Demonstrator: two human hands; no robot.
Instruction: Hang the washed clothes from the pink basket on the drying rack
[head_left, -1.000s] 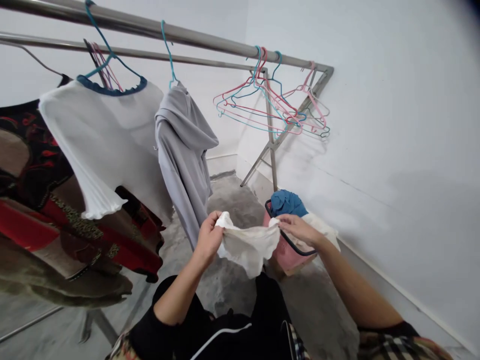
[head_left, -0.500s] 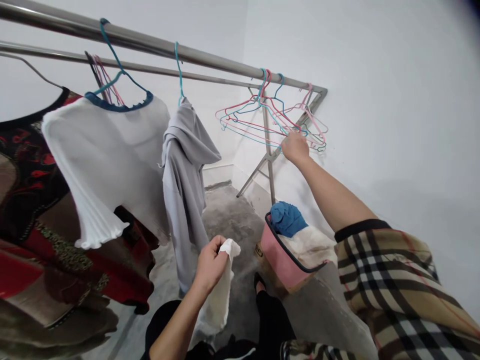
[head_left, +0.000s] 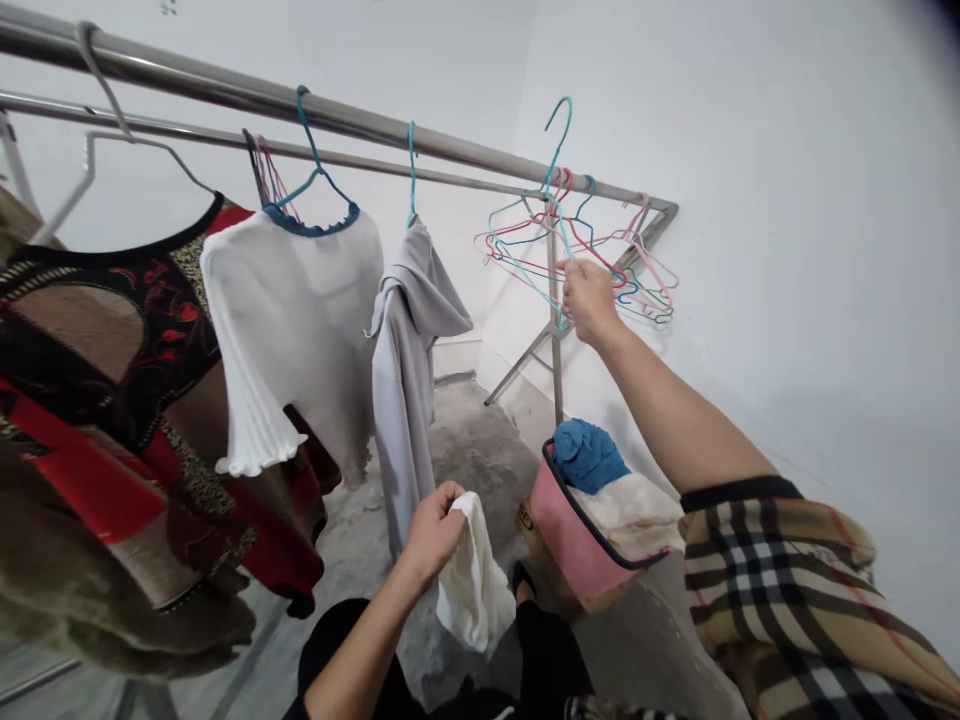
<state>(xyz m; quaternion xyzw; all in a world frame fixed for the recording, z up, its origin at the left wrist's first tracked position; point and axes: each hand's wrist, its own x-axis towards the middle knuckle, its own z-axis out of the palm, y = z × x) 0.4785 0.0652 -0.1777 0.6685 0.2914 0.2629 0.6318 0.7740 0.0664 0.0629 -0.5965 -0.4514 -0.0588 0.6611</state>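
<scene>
My left hand (head_left: 436,535) is closed on the edge of a white cloth garment (head_left: 474,585), which dangles below it; what kind of garment it is I cannot tell. Out in front, my right hand (head_left: 589,298) grips a light-blue hanger (head_left: 556,165). The hanger's hook stands above the front rail, off it. Behind that hand, several red, blue and pink hangers (head_left: 646,232) hang together at the rail's far end. To the left, a grey hooded garment (head_left: 409,300) and a white top with a blue collar (head_left: 296,300) hang on blue hangers.
The metal rack's front rail (head_left: 465,148) runs from upper left to the far right corner, on crossed legs. A pink basket (head_left: 581,545) with blue and white cloth rests on a cardboard box. A patterned red-and-black garment (head_left: 169,400) hangs at left.
My right hand has lifted the light-blue hanger up off the rail. The view has turned left, so the rack appears shifted right. The white garment now hangs more spread beneath my left hand.
</scene>
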